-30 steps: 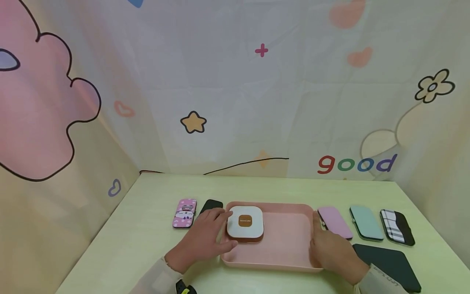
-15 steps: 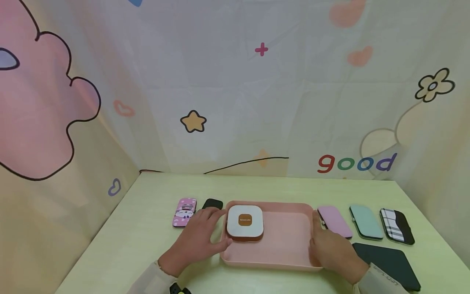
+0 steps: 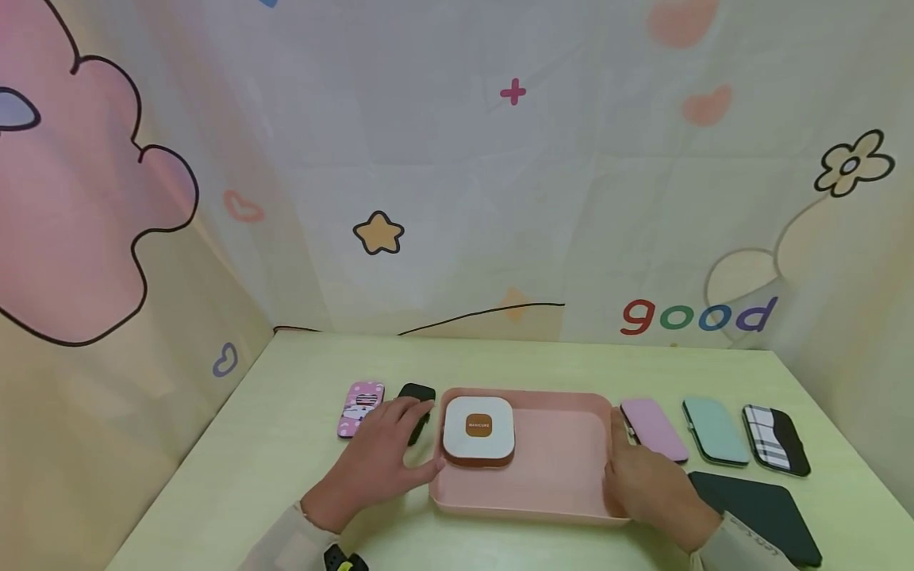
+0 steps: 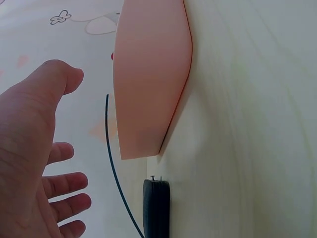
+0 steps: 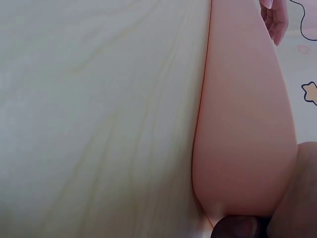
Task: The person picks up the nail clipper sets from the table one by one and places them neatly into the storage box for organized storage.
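A pink tray lies on the table, with a white-topped, brown-sided manicure box in its left part. My right hand grips the tray's right side; the right wrist view shows fingers at the end of the tray wall. My left hand is beside the tray's left side, thumb and fingers spread, holding nothing. In the left wrist view, its thumb and fingers stand apart from the tray wall. Behind these fingers in the head view, a black case and a pink patterned case are partly hidden.
Right of the tray lie a lilac case, a mint green case and a black-and-plaid case. A larger dark flat case lies nearer, beside my right forearm. A printed curtain hangs behind the table.
My left hand has drawn back left and slightly down from the manicure box and the tray's left edge, uncovering more of the black case. My right hand stays on the tray.
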The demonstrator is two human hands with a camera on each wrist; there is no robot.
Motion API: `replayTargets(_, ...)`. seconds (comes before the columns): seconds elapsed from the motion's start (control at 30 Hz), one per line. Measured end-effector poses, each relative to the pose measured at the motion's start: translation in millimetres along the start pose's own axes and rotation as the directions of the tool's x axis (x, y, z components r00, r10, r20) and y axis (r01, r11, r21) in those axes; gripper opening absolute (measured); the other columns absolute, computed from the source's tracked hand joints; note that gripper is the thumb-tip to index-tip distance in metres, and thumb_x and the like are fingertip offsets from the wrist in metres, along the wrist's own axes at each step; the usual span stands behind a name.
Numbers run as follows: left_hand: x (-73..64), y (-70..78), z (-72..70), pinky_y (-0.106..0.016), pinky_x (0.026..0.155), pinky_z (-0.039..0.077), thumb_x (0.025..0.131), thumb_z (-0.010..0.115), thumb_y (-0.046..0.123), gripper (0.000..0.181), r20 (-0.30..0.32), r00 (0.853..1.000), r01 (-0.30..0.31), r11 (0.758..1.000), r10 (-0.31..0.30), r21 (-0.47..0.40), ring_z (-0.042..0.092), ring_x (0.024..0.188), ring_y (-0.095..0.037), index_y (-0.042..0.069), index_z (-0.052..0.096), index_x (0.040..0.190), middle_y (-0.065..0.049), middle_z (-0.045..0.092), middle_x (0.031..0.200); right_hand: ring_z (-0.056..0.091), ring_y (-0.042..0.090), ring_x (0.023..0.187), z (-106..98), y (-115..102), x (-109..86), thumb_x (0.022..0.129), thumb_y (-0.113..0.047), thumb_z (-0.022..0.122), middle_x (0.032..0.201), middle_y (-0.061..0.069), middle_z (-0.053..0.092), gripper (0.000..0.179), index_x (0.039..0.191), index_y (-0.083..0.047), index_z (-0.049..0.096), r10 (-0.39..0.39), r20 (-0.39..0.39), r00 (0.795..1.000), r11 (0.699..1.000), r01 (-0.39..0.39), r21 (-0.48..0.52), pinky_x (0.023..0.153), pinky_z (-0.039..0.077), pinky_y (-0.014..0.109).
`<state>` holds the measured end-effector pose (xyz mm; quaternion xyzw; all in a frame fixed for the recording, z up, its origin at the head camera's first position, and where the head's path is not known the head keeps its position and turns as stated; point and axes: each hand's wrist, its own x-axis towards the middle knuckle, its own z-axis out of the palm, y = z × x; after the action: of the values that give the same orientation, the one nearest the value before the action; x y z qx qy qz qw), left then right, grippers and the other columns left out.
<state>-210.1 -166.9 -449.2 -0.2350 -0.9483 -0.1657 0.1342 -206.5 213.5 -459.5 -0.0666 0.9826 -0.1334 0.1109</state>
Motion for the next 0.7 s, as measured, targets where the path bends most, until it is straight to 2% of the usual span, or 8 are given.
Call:
replayTargets(0.17, 0.7, -6.4, -3.7, -0.054, 0.109, 0.040, 0.084, 0.071, 0.056, 0.079, 0.001, 1.000, -0.001, 1.000, 0.001, -0.007, 0.051, 0.130, -0.031, 0.015, 0.049, 0.147, -0.010, 0.053, 0.140, 0.038, 0.014, 0.043, -0.5, -0.6, 0.5, 0.102, -0.024, 0.040, 0.054, 0.000, 0.049, 0.075, 0.158, 0.005, -0.001, 0.006, 0.004, 1.000, 1.000, -0.006, 0.002, 0.043, 0.021, 0.028)
replayTargets(0.37, 4.4, -17.7, -7.7, -0.056, 0.109, 0.039, 0.085, 0.069, 0.057, 0.079, 0.055, 0.998, 0.038, 0.999, -0.040, 0.034, 0.049, 0.133, -0.033, 0.017, 0.047, 0.149, -0.012, 0.050, 0.145, 0.038, 0.013, 0.042, 1.4, 1.1, -0.2, 0.101, -0.024, 0.040, 0.054, -0.001, 0.048, 0.076, 0.157, 0.007, -0.001, -0.006, -0.014, 1.000, 1.000, 0.006, -0.012, 0.043, 0.021, 0.028)
replayTargets(0.57, 11.7, -30.0, -12.0, -0.054, 0.108, 0.041, 0.082, 0.072, 0.054, 0.079, 0.035, 0.999, 0.012, 0.998, -0.014, 0.061, 0.052, 0.129, -0.034, 0.014, 0.049, 0.146, -0.014, 0.053, 0.142, 0.037, 0.013, 0.042, 2.1, 2.6, -0.1, 0.101, -0.023, 0.041, 0.053, -0.001, 0.048, 0.076, 0.157, 0.007, -0.001, -0.015, -0.024, 1.000, 1.000, 0.015, -0.009, 0.043, 0.021, 0.028)
replayTargets(0.7, 13.2, -36.5, -11.9, -0.054, 0.108, 0.039, 0.081, 0.073, 0.054, 0.082, 0.065, 0.998, 0.021, 0.997, -0.026, 0.079, 0.051, 0.130, -0.034, 0.013, 0.048, 0.147, -0.014, 0.052, 0.143, 0.036, 0.012, 0.042, 2.6, 2.3, 1.0, 0.101, -0.023, 0.041, 0.052, -0.002, 0.047, 0.075, 0.157, 0.008, 0.000, -0.029, -0.034, 0.999, 1.000, 0.029, -0.005, 0.043, 0.019, 0.027)
